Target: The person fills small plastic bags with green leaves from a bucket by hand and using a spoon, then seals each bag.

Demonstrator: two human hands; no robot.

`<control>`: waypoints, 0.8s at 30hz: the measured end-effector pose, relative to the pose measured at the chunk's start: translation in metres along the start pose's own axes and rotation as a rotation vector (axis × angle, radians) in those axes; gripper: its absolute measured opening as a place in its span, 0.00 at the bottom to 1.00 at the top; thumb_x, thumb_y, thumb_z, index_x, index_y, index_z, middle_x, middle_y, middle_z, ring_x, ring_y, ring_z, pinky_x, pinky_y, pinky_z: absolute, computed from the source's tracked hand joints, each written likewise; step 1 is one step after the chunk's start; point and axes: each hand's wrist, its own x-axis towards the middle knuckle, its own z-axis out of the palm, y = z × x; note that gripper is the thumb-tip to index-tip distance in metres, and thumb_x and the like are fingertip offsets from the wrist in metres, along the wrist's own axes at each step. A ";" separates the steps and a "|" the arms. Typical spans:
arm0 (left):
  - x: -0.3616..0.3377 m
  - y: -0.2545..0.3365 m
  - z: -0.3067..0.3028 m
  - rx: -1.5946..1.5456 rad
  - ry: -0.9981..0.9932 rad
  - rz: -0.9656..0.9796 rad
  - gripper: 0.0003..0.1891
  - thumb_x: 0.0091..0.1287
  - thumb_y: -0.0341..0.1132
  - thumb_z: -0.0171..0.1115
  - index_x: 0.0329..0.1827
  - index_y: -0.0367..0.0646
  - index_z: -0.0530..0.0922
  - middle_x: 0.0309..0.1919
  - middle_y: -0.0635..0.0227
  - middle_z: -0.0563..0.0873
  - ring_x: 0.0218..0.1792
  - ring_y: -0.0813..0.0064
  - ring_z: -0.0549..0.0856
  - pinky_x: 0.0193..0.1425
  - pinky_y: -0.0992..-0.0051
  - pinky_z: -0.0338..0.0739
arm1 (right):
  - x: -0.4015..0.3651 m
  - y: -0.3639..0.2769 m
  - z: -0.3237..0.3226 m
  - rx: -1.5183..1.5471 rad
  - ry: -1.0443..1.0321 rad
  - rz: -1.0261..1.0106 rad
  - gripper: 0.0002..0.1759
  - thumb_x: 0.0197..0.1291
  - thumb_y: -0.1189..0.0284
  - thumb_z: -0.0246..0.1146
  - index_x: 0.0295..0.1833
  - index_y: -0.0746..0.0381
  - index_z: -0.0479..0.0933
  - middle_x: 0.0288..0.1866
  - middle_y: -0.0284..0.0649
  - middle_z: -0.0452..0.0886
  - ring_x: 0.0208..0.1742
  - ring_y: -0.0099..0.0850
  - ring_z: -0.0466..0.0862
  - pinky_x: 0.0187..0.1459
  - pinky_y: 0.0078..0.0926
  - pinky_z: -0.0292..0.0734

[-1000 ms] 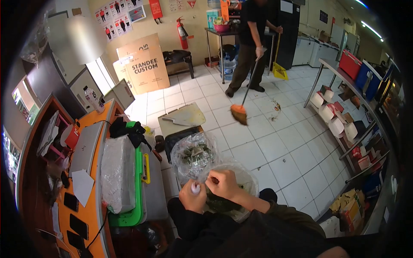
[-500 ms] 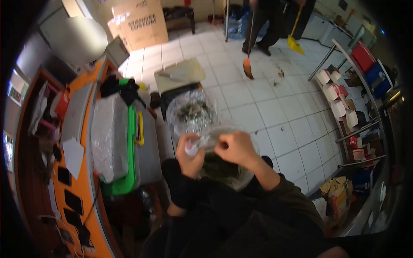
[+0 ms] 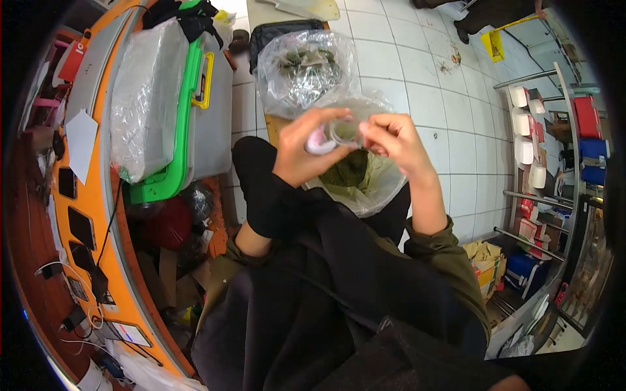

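Pale rounded item is clasped in left hand, above nearer clear bag of dark greens; clear ring-like piece is pinched at right edge by right hand. Both judged light, smooth; best held by sides.

Pink-and-white held item, dark-green leaves, orange counter

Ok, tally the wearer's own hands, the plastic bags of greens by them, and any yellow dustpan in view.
Left hand and right hand: 2
Far plastic bag and near plastic bag: 2
Yellow dustpan: 1
Total: 5
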 end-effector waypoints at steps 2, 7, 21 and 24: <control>-0.005 -0.013 -0.005 -0.097 0.039 -0.017 0.23 0.43 0.25 0.71 0.46 0.39 0.75 0.38 0.65 0.82 0.40 0.73 0.81 0.45 0.77 0.74 | 0.007 0.006 -0.012 -0.084 -0.022 -0.060 0.17 0.60 0.65 0.55 0.25 0.67 0.75 0.15 0.31 0.70 0.17 0.16 0.67 0.20 0.13 0.61; -0.021 -0.019 -0.017 -0.634 0.329 -0.421 0.25 0.45 0.25 0.70 0.49 0.36 0.72 0.42 0.62 0.80 0.41 0.75 0.80 0.37 0.82 0.73 | 0.043 0.112 -0.024 -1.252 -0.311 0.026 0.13 0.54 0.68 0.57 0.37 0.68 0.75 0.33 0.45 0.80 0.35 0.38 0.81 0.36 0.34 0.76; -0.068 -0.020 -0.122 -0.578 0.339 -0.635 0.28 0.44 0.34 0.71 0.50 0.36 0.72 0.41 0.63 0.80 0.32 0.85 0.78 0.27 0.90 0.67 | 0.033 0.048 0.047 -0.660 -0.741 0.333 0.27 0.61 0.50 0.48 0.39 0.65 0.78 0.31 0.42 0.81 0.33 0.35 0.81 0.32 0.34 0.76; -0.052 -0.024 -0.119 -0.631 0.319 -0.630 0.29 0.45 0.35 0.72 0.51 0.37 0.72 0.39 0.64 0.81 0.33 0.83 0.78 0.32 0.89 0.68 | 0.004 0.010 0.080 -0.163 -0.840 0.551 0.34 0.62 0.45 0.43 0.49 0.66 0.75 0.43 0.37 0.79 0.43 0.27 0.78 0.46 0.25 0.73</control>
